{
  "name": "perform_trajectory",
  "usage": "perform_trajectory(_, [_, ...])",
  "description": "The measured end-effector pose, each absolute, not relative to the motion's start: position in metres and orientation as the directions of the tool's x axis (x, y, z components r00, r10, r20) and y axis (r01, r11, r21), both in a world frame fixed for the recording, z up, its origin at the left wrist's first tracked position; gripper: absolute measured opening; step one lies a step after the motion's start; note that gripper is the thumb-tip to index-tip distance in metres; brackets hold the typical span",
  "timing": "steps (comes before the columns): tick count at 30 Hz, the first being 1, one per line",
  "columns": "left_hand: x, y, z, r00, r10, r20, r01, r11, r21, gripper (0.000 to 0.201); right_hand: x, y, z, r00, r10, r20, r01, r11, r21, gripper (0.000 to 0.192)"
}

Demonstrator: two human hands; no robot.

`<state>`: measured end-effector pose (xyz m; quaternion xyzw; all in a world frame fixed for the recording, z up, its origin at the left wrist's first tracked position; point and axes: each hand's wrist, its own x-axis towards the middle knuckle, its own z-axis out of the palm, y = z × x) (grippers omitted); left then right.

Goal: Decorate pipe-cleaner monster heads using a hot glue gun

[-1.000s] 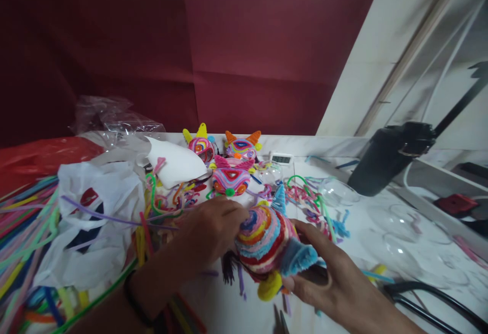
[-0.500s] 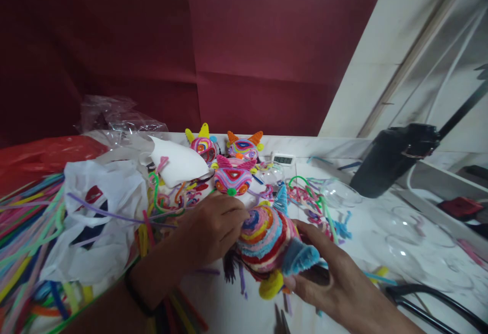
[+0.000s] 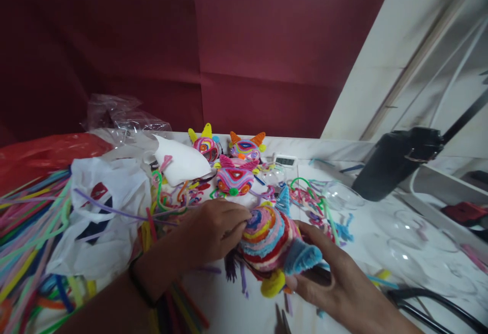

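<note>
While both hands close on it at the near middle of the white worktop [image 3: 381, 252], the striped pipe-cleaner ball figure [image 3: 267, 237] sits between them: left hand [image 3: 209, 230] curled against its upper left face, fingertips pinching at the coiled centre; right hand [image 3: 335, 283] cupped under its right side, thumb along the blue cone ear [image 3: 301, 257]. Item, yellow loop [image 3: 272, 284] hanging at the figure's lower edge, just above the surface. Item, three finished figures [image 3: 234, 179] grouped behind, near a small digital timer [image 3: 285, 160]. Item, loose pipe cleaners [image 3: 34, 222] heaped at left beside a white plastic bag [image 3: 110, 207]; clear plastic half-shells [image 3: 343, 194] at right; black lamp head [image 3: 392, 163] beyond. Risks, as judged: too hard a pinch could shift or uncoil the wound stripes; pressure from the thumb could bend the ear; a slackened right-hand grip could drop the figure onto the scraps [image 3: 316, 207] and snag it.
</note>
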<state>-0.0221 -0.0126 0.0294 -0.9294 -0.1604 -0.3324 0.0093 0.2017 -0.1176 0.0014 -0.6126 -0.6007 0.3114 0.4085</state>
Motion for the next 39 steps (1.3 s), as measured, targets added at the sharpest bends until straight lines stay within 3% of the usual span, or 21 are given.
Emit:
perform_trajectory(5, [-0.0228,-0.0132,0.0284,0.717,0.304,0.628,0.323,-0.942,0.088,0.017,0.2015,-0.1168,0.0034,0.075,0.991,0.111,0.481,0.062,-0.875,0.074])
perform_trajectory(11, [-0.0241,-0.0128,0.0248,0.687,0.414,0.597,0.405,-0.900,0.160,0.020,0.2020,-0.1159,0.0050,0.020,0.997,0.075,0.472,0.057,-0.880,0.071])
perform_trajectory(16, [-0.0244,-0.0137,0.0249,0.685,0.441,0.580,0.418,-0.890,0.183,0.026,0.2013,-0.1157,0.0057,0.019,0.997,0.072,0.463,0.055,-0.885,0.070])
perform_trajectory(29, [-0.0227,-0.0142,0.0257,0.736,0.333,0.590,0.365,-0.928,0.069,0.024,0.2072,-0.1140,0.0062,-0.043,0.996,0.075,0.540,0.086,-0.837,0.070])
perform_trajectory(39, [-0.0217,-0.0132,0.0325,0.703,0.328,0.631,0.324,-0.938,0.125,0.023,0.2082,-0.1130,0.0070,-0.080,0.991,0.104,0.514,0.130,-0.848,0.067])
